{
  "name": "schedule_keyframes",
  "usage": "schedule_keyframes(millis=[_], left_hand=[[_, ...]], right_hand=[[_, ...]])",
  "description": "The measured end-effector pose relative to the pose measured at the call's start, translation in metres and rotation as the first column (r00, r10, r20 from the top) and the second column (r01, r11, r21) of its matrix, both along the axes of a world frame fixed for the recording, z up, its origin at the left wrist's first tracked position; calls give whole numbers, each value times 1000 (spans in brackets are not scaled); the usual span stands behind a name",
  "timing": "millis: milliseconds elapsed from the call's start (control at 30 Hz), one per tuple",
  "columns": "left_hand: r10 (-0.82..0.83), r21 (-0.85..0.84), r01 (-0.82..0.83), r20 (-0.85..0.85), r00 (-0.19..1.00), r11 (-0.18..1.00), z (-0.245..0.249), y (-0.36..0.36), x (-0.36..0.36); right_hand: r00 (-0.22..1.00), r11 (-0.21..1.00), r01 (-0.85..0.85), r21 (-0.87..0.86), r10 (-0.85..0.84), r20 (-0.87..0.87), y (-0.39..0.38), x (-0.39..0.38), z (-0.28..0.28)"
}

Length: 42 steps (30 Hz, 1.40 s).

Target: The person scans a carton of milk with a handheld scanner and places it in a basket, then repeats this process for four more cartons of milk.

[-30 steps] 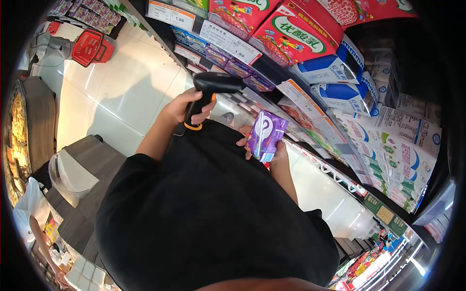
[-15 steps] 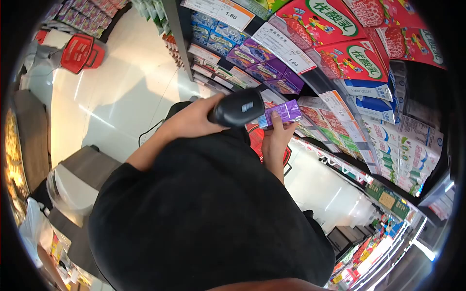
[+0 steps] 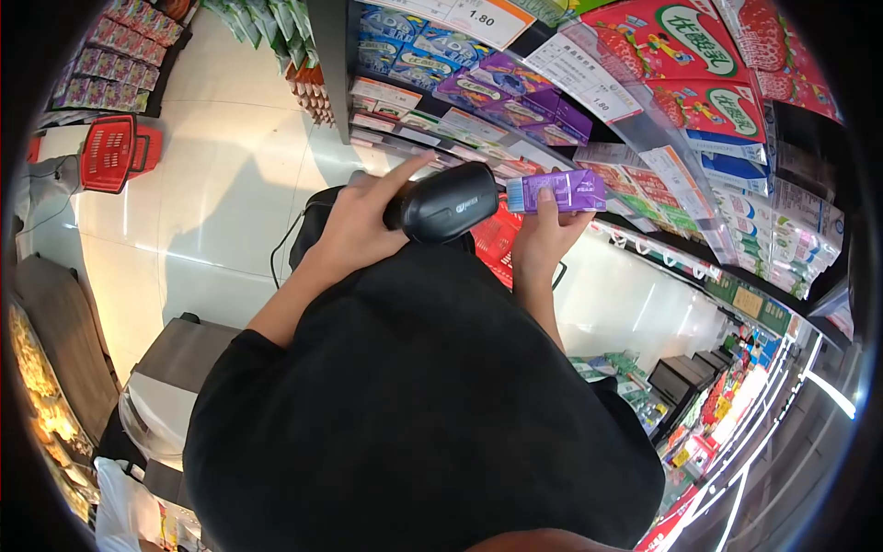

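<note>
A black handheld barcode scanner [image 3: 451, 204] is gripped in my left hand [image 3: 359, 225], whose index finger stretches out along the far side. The handle is mostly hidden by my palm. My right hand [image 3: 544, 241] holds a small purple drink carton [image 3: 575, 190] lengthwise, with the thumb on its upper face. The carton's striped blue-white end points at the scanner's front, and a narrow gap separates them. Below the two hands, part of a red basket [image 3: 497, 241] shows, partly covered by my black shirt and the scanner.
Shelves ahead hold purple cartons [image 3: 510, 87], blue cartons [image 3: 423, 55] and red strawberry drink boxes [image 3: 704, 41] behind price tags [image 3: 589, 78]. Another red basket [image 3: 108, 155] sits at the left. A grey-topped stand [image 3: 189, 354] is near my left elbow.
The carton has moved right with my right hand and lies more level, its end facing the scanner. My left index finger has extended. The whole view has shifted slightly.
</note>
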<state>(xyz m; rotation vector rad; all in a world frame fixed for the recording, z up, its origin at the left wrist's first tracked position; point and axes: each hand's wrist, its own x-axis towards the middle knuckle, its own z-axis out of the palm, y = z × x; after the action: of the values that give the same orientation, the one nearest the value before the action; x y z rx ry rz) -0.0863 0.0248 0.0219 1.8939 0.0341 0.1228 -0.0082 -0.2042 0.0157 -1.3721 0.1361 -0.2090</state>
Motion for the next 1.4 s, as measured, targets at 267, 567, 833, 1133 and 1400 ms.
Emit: schedule_keyframes(millis=[267, 567, 833, 1133, 1400], left_hand=[[-2, 66, -7, 145, 989, 998, -15, 10, 4], [-46, 13, 46, 77, 996, 999, -15, 6, 21], [8, -31, -5, 90, 996, 1000, -21, 3, 26], [-78, 22, 78, -7, 997, 997, -30, 6, 17], [-220, 106, 209, 108, 970, 972, -43, 21, 12]], right_hand=[[992, 990, -125, 66, 124, 12, 11, 8, -1], [992, 990, -127, 63, 127, 4, 9, 12, 0], [992, 991, -122, 56, 124, -27, 10, 8, 2], [993, 987, -116, 108, 116, 7, 17, 9, 0], [956, 997, 73, -16, -65, 284, 23, 32, 19]])
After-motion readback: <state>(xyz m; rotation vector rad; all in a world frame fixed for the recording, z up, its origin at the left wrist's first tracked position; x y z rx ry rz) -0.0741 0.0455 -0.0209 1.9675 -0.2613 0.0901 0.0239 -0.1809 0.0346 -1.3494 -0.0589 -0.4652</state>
